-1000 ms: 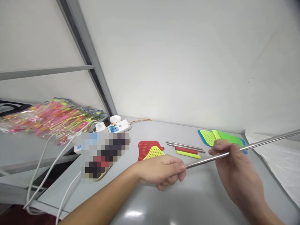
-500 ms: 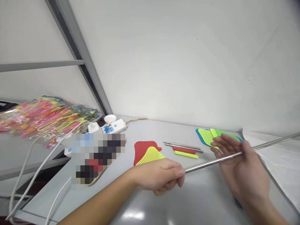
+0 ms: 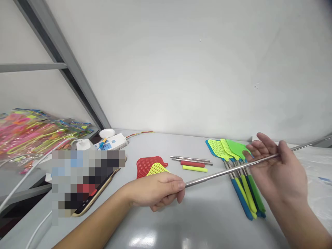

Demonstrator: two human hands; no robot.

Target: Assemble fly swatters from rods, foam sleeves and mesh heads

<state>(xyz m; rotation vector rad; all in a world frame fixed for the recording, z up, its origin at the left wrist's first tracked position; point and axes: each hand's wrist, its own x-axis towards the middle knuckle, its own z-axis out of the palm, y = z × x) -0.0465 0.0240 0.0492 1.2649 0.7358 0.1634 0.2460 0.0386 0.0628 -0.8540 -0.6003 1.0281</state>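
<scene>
You are working at a grey table (image 3: 207,221) with a glossy, light-reflecting top, set against a plain white wall (image 3: 181,69), with a grey metal frame (image 3: 59,65) rising at the far left. Nearest you, your left hand (image 3: 155,192) is clenched around one end of a long steel rod (image 3: 233,172), and your right hand (image 3: 280,166) is open with its fingers spread, the rod lying across it without being gripped. The rod's long axis runs almost level, rising gently from your left hand toward the upper right, crossing over the handles of a fanned group of fly swatters (image 3: 228,148) and passing your right hand to leave the frame at the right edge. The swatters' handles point toward you, with their mesh heads farther off. Left of them lie a red swatter head (image 3: 149,167), a yellow swatter head (image 3: 157,169), thin metal rods (image 3: 190,159), a red grip (image 3: 192,164) and a yellow grip (image 3: 194,168). Farther left are a pixelated object (image 3: 88,183), a power strip (image 3: 111,141) and colorful packaged goods (image 3: 31,138).
</scene>
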